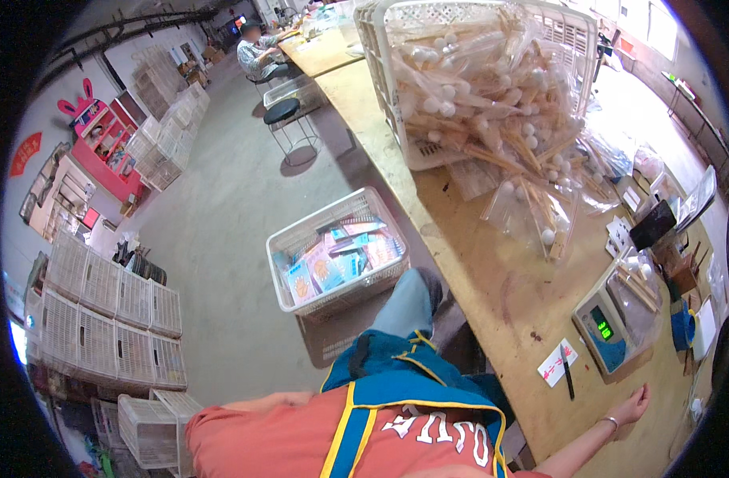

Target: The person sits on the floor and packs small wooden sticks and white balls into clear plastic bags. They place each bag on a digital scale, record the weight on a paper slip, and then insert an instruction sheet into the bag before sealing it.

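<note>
My right hand (633, 405), with a bracelet at its wrist, is over the wooden table at lower right, fingers loosely curled; no held object shows. My left hand is out of view; only part of that forearm shows beside the red shirt. Near my right hand are a black pen-like tool (567, 373), lying partly on a white card with red writing (550, 371), and a digital scale (603, 328) with a lit display. A clear plastic bag (639, 287) with wooden sticks and white balls lies on the scale. More such bags (490, 101) spill from a tipped white plastic basket (400, 137).
A white plastic crate (281, 299) of printed packets stands left of the table, near my leg. Beyond it are a black round stool (281, 111) and a seated person (258, 54) at the table. Stacked crates (107, 328) line the left. A blue tape roll (682, 325) lies right of the scale.
</note>
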Available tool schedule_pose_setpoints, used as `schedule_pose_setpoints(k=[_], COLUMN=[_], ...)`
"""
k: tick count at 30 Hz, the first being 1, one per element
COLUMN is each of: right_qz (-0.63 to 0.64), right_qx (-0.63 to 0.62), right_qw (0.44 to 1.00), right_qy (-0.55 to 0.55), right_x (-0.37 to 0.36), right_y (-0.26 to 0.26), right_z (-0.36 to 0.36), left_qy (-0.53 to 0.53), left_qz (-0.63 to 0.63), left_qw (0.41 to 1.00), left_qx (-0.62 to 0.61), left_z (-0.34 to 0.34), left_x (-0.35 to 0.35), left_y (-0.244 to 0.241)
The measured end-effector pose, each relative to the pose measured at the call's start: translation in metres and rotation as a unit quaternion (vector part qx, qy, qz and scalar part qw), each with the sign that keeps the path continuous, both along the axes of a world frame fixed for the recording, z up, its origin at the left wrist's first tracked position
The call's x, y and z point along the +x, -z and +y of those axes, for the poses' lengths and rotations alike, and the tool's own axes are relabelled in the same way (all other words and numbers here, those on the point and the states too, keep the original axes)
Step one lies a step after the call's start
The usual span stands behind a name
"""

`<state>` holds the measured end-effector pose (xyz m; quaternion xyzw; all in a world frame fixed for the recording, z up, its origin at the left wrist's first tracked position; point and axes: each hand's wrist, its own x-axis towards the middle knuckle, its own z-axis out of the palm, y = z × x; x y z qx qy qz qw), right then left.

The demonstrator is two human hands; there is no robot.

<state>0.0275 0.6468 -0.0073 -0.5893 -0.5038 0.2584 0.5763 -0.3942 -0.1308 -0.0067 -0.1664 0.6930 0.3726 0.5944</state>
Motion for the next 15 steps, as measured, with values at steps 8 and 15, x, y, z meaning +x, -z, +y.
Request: schedule_pose_setpoints(k=[8,15], right_qz=[-0.001,-0.034], right_qx=[0.004,-0.013], right_qw=[1.000,0.999], right_qy=[-0.014,-0.001], right_x=[-0.007,-0.015], right_y=[-0.008,-0.022], right_z=[-0.012,-0.026], left_qy=[-0.028,-0.045], left_qz=[0.034,0.123], left_qw=[0.999,0.990], left_qx=[-0.027,-0.059], left_z=[0.006,0.010], left_x=[0.014,0.029], left_y=[-0.009,-0.013])
